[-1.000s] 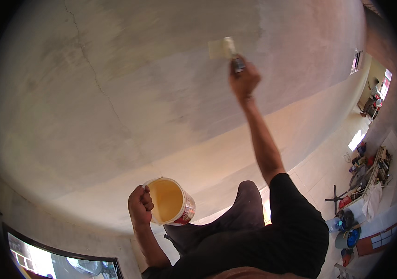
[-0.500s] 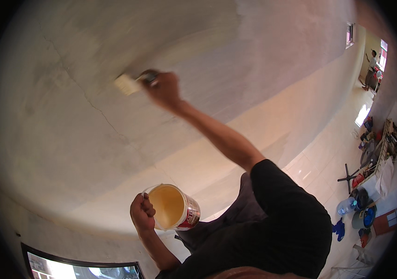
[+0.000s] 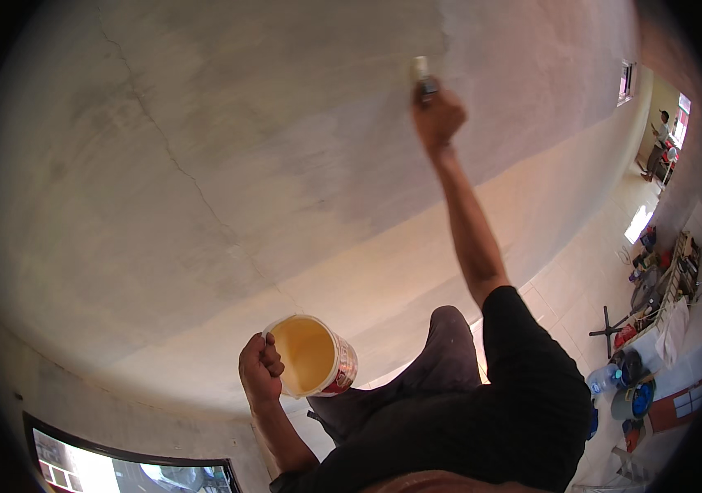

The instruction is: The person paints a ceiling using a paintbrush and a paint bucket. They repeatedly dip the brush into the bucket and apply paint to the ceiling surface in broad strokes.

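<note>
My right hand (image 3: 439,117) is raised at the wall, arm stretched out, its fingers wrapped round the dark handle of a paintbrush. Pale bristles of the paintbrush (image 3: 421,67) point up against the wall (image 3: 285,148), slightly blurred. Low in front of me, my left hand (image 3: 260,368) is closed at the rim of a white bucket (image 3: 344,366), apparently on its handle. The bucket tilts so that its yellowish inside shows; how much paint it holds I cannot tell. A thin crack runs down the grey wall, and a paler band lies along its lower part.
A dark-framed window (image 3: 133,460) is at the lower left. To the right, a rack (image 3: 683,271) with mixed items, a black stand base (image 3: 608,327) and a clear water jug (image 3: 605,378) stand along the tiled floor. Another person (image 3: 659,140) is far off at the upper right.
My right hand has swung up and to the right along the wall with the paintbrush. My left hand still holds the bucket, nearly in place.
</note>
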A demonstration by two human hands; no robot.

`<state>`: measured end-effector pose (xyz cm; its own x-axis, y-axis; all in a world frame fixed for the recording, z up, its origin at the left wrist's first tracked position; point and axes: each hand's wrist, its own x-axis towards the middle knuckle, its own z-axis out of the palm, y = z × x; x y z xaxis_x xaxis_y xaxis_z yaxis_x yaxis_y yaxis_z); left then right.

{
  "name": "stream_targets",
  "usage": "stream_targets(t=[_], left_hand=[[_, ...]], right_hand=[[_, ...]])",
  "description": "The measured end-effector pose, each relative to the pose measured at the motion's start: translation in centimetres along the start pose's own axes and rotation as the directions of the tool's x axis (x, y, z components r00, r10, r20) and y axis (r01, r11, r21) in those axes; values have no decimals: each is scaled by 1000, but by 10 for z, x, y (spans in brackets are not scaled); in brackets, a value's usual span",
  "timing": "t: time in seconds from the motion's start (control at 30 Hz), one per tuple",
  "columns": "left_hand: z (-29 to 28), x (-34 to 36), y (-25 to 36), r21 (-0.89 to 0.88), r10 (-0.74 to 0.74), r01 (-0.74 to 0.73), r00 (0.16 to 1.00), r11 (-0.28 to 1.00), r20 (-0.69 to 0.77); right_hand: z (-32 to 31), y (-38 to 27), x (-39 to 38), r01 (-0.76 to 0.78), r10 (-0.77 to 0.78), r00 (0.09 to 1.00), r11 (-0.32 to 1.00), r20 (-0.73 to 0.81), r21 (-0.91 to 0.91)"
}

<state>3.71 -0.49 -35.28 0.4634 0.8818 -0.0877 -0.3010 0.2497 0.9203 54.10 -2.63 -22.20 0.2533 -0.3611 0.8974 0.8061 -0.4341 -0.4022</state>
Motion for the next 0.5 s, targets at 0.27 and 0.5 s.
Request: stream_targets(t=[0.27,0.5], left_hand=[[-8,5,-5,29,16,-14,998,999,-62],[-16,5,-7,30,-34,37,992,999,-118]], right_hand=[[-47,-278,-96,-75,-279,927,518,251,852],[-3,-160,-51,-257,-81,914,642,398,722]])
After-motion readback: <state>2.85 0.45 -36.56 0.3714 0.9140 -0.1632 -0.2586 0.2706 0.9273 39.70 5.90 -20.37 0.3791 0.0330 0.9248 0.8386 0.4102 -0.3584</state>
